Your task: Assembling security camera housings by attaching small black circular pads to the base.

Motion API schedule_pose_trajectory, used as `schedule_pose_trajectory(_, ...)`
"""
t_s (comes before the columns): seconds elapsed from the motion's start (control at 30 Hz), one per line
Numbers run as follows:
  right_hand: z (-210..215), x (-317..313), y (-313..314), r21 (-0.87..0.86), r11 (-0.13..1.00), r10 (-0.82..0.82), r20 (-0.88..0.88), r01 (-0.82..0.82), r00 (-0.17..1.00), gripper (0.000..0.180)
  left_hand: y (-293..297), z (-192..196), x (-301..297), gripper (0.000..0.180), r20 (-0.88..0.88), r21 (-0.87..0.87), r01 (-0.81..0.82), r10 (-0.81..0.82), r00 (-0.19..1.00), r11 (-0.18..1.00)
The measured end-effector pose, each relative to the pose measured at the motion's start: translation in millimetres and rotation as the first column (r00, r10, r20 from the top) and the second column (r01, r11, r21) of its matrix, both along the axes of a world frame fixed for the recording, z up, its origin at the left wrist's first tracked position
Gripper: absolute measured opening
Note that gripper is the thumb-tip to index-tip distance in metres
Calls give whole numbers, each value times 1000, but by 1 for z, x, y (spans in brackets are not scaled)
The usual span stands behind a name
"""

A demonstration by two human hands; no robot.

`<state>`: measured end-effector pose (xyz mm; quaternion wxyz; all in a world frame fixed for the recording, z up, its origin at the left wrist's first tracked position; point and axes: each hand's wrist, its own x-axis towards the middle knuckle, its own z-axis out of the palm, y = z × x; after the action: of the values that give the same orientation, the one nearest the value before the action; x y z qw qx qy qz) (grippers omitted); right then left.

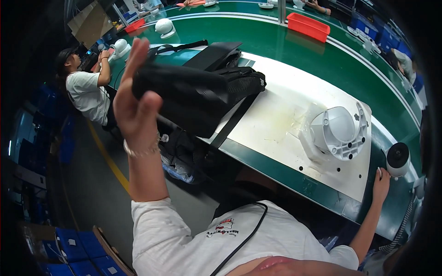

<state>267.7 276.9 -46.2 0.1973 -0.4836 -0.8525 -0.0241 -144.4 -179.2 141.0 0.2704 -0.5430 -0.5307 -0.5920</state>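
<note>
My left hand (pixel 133 103) is raised at the left, a beaded bracelet on its wrist. A blurred black fabric piece (pixel 184 94) sits between its thumb and straight fingers; whether it joins the black bag (pixel 246 80) behind it I cannot tell. The bag lies on the white mat (pixel 271 133), its strap hanging over the table's near edge. My right hand (pixel 380 184) rests at the table's right end, fingers closed on something too small to make out. Just beyond it stands a white device with a round black face (pixel 398 158). A white domed housing with a bracket (pixel 338 131) lies on clear plastic.
Several small black discs (pixel 339 169) dot the mat. A green conveyor (pixel 258 34) curves behind, with a red bin (pixel 308 26) on its far side. Another person (pixel 90 87) works at the left. Blue boxes (pixel 83 250) stand lower left; a coiled cord (pixel 405 225) hangs right.
</note>
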Motion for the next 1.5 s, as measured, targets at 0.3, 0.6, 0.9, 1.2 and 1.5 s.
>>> schedule_pose_trajectory(0.3, 14, -3, -21, -8, 998, 58, 15, -58, 998, 28, 55, -44, 111, 50, 337, 24, 53, -58, 940, 998)
schedule_pose_trajectory(0.6, 40, -35, -72, -38, 978, 202, -79, -205, 976, 28, 106, -102, 147, 33, 599, -127, 468, -308, 739, 875)
schedule_pose_trajectory(0.9, 84, -107, -185, -65, 463, 511, -795, -884, 326, 44, 127, -130, 156, 36, 448, -210, 445, -318, 835, 871)
schedule_pose_trajectory(1.2, 58, -116, -194, -160, 356, 325, -902, -921, 283, 27, 129, -142, 143, 47, 677, -162, 724, -458, 576, 670)
schedule_pose_trajectory(1.5, 56, -117, -198, -130, 547, 250, -918, -827, 309, 22, 128, -150, 146, 19, 698, -184, 616, -339, 630, 765)
